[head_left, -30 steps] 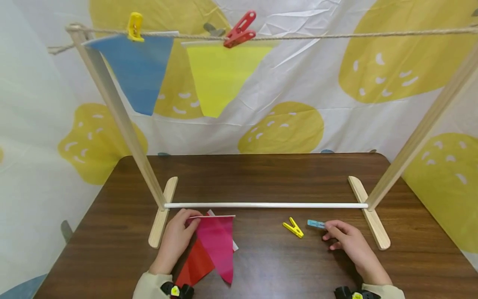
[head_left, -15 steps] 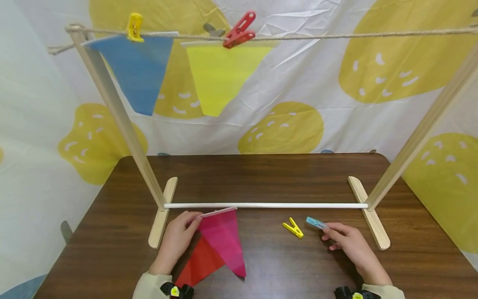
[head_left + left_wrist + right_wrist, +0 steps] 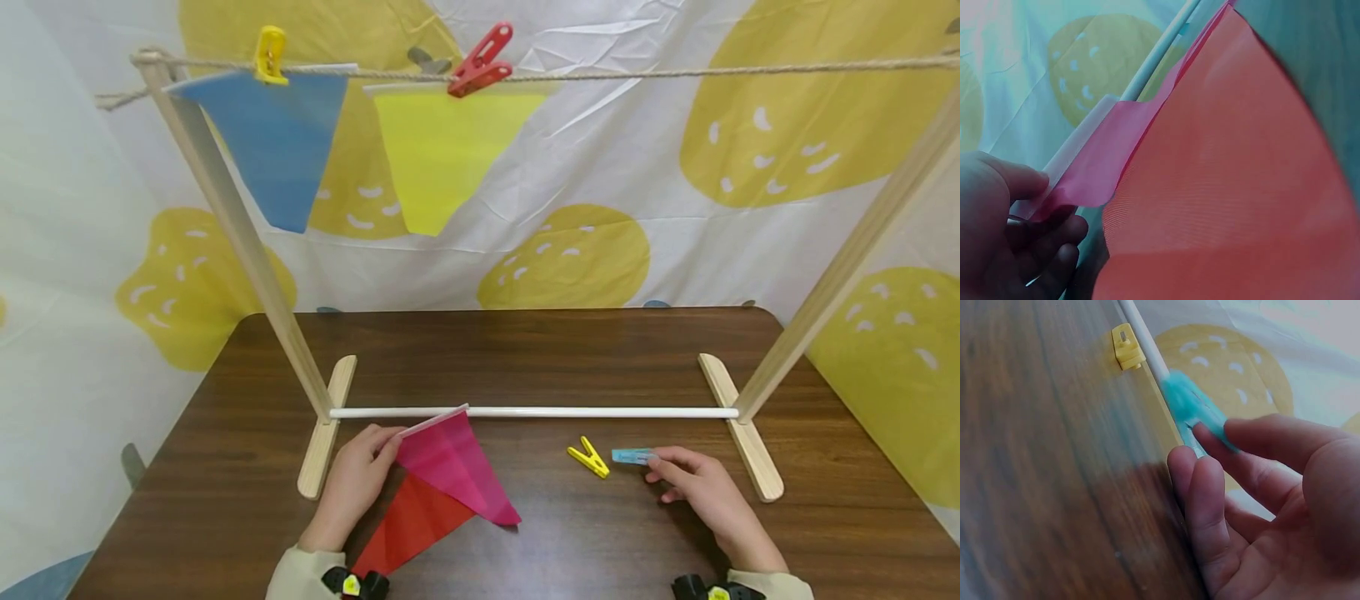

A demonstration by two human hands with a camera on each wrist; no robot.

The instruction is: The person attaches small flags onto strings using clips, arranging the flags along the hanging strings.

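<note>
My left hand (image 3: 358, 473) pinches a pink pennant flag (image 3: 453, 462) by the left end of its white top edge, between thumb and fingers. The pink flag slants, its tip pointing lower right. Partly under it lies a red pennant flag (image 3: 412, 521), which looms large in the left wrist view. At the right, my right hand (image 3: 697, 492) pinches a light blue clothespin (image 3: 632, 456) between thumb and fingers, its free end pointing left. Just left of that clothespin, a yellow clothespin (image 3: 589, 457) lies on the table.
A wooden frame has a left post (image 3: 240, 225), a right post (image 3: 847, 258) and a white bottom bar (image 3: 540, 412). Along its rope (image 3: 637, 73), a yellow clothespin (image 3: 271, 54) holds a blue flag (image 3: 273, 142) and a red clothespin (image 3: 482, 62) holds a yellow flag (image 3: 457, 150).
The pink flag's right end has risen and its tip has swung to the right, baring more of the red flag. The blue clothespin has turned slightly in my right hand.
</note>
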